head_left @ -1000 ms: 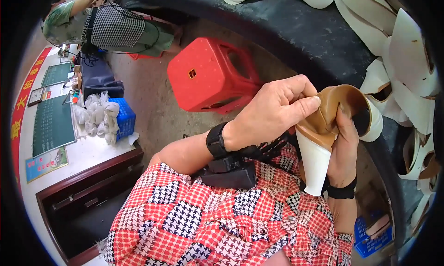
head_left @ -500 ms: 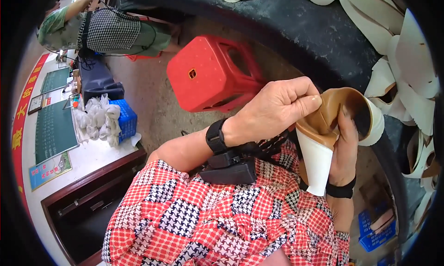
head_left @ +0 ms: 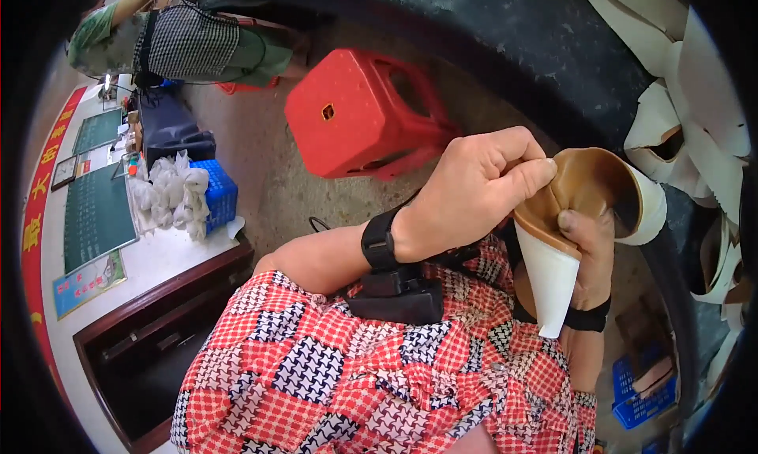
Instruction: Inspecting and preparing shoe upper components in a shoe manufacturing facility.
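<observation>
A white shoe upper [head_left: 546, 276] with a tan-brown lining is held in front of me, its lining side facing up. My left hand [head_left: 470, 189] pinches the left edge of the lining between thumb and bent forefinger. Around the outside of the upper wraps my right hand [head_left: 592, 257], with its thumb pressing into the lining near a crease. Most of the right fingers are hidden behind the upper. Both wrists wear black bands, and a black box-like device [head_left: 399, 296] sits below the left wrist.
Several white uppers [head_left: 703, 99] lie along the right of a dark worktop [head_left: 513, 35]. Beyond my left arm stands a red plastic stool [head_left: 339, 110]. A blue basket [head_left: 643, 395] is low on the right. Another person [head_left: 193, 47] stands far left, near a blue crate [head_left: 221, 193] with white bags.
My right thumb has slid down and left along the lining, and the fold there looks flatter. The left hand keeps its pinch. The view has shifted slightly.
</observation>
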{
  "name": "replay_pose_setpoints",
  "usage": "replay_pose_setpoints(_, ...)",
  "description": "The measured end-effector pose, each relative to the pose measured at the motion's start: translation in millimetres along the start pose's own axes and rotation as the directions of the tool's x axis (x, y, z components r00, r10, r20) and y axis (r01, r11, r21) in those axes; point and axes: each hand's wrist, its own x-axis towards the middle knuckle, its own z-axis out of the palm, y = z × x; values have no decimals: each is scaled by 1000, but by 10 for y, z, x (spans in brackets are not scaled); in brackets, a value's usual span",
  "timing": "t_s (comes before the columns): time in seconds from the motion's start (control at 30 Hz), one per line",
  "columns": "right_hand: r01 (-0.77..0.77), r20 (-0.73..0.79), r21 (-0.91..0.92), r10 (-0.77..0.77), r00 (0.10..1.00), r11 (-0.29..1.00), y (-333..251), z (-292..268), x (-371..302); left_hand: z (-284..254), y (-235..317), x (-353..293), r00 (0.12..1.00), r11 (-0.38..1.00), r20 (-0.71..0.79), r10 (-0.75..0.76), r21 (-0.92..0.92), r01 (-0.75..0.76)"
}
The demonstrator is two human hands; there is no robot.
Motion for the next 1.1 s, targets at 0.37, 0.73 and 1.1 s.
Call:
replay_pose_setpoints(0.37, -186, -111, -78, 177, 978, 979, 17, -139, 1, 107, -105, -48, 996, 999, -81, 36, 8, -36)
replay_pose_setpoints(0.73, -231, -165, -238, 195, 967, 943, 71, -74, 69, 138, -115, -29, 973, 996, -213, -86, -19, 84)
replay_pose_setpoints(1.1, -378, 66, 190, 372, 926, 906, 156, -263, 50, 56, -183, 42, 988, 992, -112, -101, -89, 92)
